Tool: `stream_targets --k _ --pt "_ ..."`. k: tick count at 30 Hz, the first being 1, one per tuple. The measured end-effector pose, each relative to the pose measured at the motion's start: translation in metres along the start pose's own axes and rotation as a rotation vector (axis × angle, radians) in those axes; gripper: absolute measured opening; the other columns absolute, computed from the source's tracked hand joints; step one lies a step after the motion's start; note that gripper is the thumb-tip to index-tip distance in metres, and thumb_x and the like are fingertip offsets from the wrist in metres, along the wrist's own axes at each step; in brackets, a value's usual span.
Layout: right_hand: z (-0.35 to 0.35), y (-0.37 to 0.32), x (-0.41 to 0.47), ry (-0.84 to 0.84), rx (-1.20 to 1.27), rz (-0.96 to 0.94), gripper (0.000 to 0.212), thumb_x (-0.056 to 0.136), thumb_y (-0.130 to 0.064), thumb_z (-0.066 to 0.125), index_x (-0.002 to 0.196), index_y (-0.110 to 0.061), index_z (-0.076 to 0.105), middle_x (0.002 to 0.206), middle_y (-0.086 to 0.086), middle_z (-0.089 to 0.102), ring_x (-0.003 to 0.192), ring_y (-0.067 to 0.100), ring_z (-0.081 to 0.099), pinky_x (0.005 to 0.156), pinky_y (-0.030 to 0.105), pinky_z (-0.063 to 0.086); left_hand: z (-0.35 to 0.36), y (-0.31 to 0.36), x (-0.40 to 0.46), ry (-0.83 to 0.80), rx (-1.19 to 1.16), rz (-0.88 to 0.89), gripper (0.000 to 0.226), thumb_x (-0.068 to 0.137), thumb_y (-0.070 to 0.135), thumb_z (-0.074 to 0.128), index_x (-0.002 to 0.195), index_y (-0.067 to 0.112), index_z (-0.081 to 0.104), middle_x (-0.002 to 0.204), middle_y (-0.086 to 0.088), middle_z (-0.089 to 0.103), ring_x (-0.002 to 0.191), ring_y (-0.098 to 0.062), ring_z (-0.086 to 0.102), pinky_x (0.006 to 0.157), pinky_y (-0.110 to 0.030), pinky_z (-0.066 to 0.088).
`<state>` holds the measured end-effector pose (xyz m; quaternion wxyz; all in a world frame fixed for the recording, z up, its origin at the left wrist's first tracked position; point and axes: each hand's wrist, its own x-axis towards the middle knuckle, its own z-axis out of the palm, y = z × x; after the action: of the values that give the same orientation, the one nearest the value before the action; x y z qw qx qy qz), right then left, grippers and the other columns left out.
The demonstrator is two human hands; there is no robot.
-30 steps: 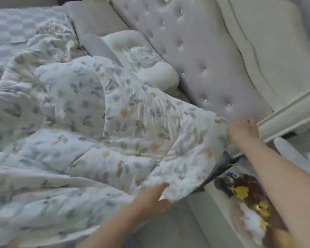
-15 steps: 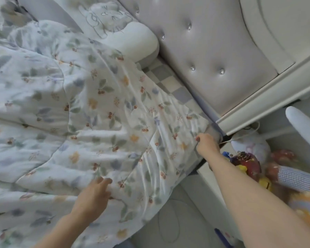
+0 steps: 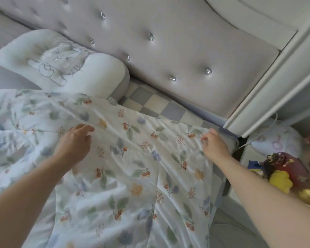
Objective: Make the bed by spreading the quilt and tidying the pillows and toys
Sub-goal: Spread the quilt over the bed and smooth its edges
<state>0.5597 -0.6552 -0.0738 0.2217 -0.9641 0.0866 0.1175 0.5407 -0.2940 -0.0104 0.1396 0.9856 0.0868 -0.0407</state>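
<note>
1. Head view: my left hand [image 3: 75, 142] lies palm-down on the quilt [image 3: 132, 167], fingers loosely spread, gripping nothing. My right hand [image 3: 214, 146] rests at the quilt's top corner, fingers curled; whether they pinch the fabric or just press it, I cannot tell.
2. Progress, as I judge it: the stretch of quilt between my two hands lies roughly flat up near the head of the bed. Beyond my left hand it bunches in thick folds, so spreading is only partly done.
3. Past my fingertips a strip of checkered sheet [image 3: 156, 102] shows bare below the headboard [image 3: 168, 51]; the quilt edge stops short of it.
4. The pillow [image 3: 61, 65] sits beyond my left hand, against the headboard, its lower edge touching the quilt. It looks roughly placed, not yet squared.
5. Toys [image 3: 284, 172] are heaped off the bed, outside my right forearm. Untidied so far.
6. Materials: quilt is thin, soft cotton-like cloth, white with leaf and berry print, creasing in fine ridges. Pillow is plush, rounded, printed with a line-drawn animal. Headboard is tufted, smooth, studded with shiny buttons.
</note>
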Motion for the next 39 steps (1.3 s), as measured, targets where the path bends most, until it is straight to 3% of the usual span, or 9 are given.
stream_targets --k 4,7,11,15,20,24,28,32,39 --pt "0.017 0.006 0.010 0.041 0.063 0.001 0.009 0.092 -0.013 0.052 0.099 -0.008 0.054 0.145 0.005 0.027 0.117 0.026 0.050 0.089 0.033 0.040 0.017 0.005 0.070 0.105 -0.074 0.113 0.044 0.080 -0.016 0.047 0.121 -0.004 0.054 0.134 -0.023 0.047 0.119 -0.043 0.047 0.100 -0.049 0.039" --pt "0.027 0.011 0.007 0.073 0.137 0.006 0.008 0.090 -0.016 0.056 0.097 -0.014 0.055 0.115 0.000 0.038 0.092 0.022 0.055 0.078 0.033 0.045 0.038 0.016 0.105 0.051 -0.032 0.091 0.076 0.068 -0.016 0.061 0.137 0.006 0.039 0.146 -0.020 0.029 0.126 -0.044 0.036 0.103 -0.048 0.033" --pt "0.020 0.024 0.001 0.261 0.158 0.108 0.014 0.091 -0.010 0.051 0.098 -0.017 0.061 0.104 -0.001 0.043 0.084 0.019 0.053 0.071 0.030 0.041 0.041 0.049 0.131 0.136 0.109 0.040 0.041 0.067 -0.012 0.062 0.104 0.003 0.053 0.111 -0.027 0.045 0.092 -0.047 0.053 0.074 -0.049 0.045" --pt "-0.006 0.050 -0.007 0.548 0.270 0.413 0.024 0.090 -0.007 0.049 0.112 -0.004 0.059 0.119 0.017 0.047 0.099 0.031 0.051 0.072 0.027 0.033 0.040 0.137 0.146 0.351 -0.132 0.363 0.025 0.075 -0.010 0.050 0.098 -0.003 0.056 0.106 -0.028 0.051 0.089 -0.044 0.053 0.072 -0.047 0.037" --pt "0.042 0.022 -0.012 0.446 0.136 0.443 0.062 0.092 -0.039 0.037 0.144 -0.009 0.021 0.155 0.011 -0.001 0.138 0.034 0.021 0.107 0.047 0.031 0.098 0.195 0.153 0.076 -0.290 0.575 0.044 0.085 -0.001 0.048 0.128 0.005 0.043 0.138 -0.020 0.033 0.118 -0.037 0.044 0.093 -0.041 0.036" --pt "0.115 0.007 -0.014 0.248 -0.064 0.351 0.065 0.094 -0.052 0.003 0.146 -0.016 0.019 0.153 0.012 0.021 0.138 0.038 0.021 0.104 0.062 0.020 0.145 0.156 0.127 -0.104 -0.091 0.524 0.058 0.096 0.033 0.037 0.147 0.030 0.010 0.156 -0.005 -0.014 0.144 -0.027 0.007 0.117 -0.046 0.005" --pt "0.131 0.015 -0.007 0.288 -0.141 0.370 0.063 0.091 -0.052 0.000 0.146 -0.022 -0.005 0.155 0.005 -0.006 0.141 0.031 -0.005 0.108 0.056 -0.007 0.167 0.138 0.117 -0.029 0.233 0.532 0.055 0.095 0.045 0.005 0.147 0.030 -0.002 0.157 -0.001 -0.011 0.145 -0.021 -0.010 0.117 -0.043 -0.003" --pt "0.131 0.020 -0.004 0.281 -0.119 0.353 0.060 0.081 -0.053 -0.013 0.131 -0.029 -0.036 0.144 -0.002 -0.038 0.138 0.029 -0.028 0.104 0.054 -0.023 0.161 0.144 0.103 0.025 0.168 0.490 0.054 0.098 0.037 0.016 0.148 0.024 0.000 0.157 -0.005 -0.009 0.145 -0.021 -0.011 0.117 -0.039 -0.008" --pt "0.105 0.021 -0.010 0.146 -0.097 0.300 0.064 0.094 -0.052 0.009 0.145 -0.023 -0.018 0.154 0.005 -0.022 0.141 0.031 -0.020 0.110 0.059 -0.010 0.145 0.054 -0.064 0.097 0.068 0.422 0.052 0.097 0.034 0.016 0.147 0.018 0.014 0.154 -0.003 0.010 0.144 -0.014 -0.004 0.117 -0.031 -0.006"
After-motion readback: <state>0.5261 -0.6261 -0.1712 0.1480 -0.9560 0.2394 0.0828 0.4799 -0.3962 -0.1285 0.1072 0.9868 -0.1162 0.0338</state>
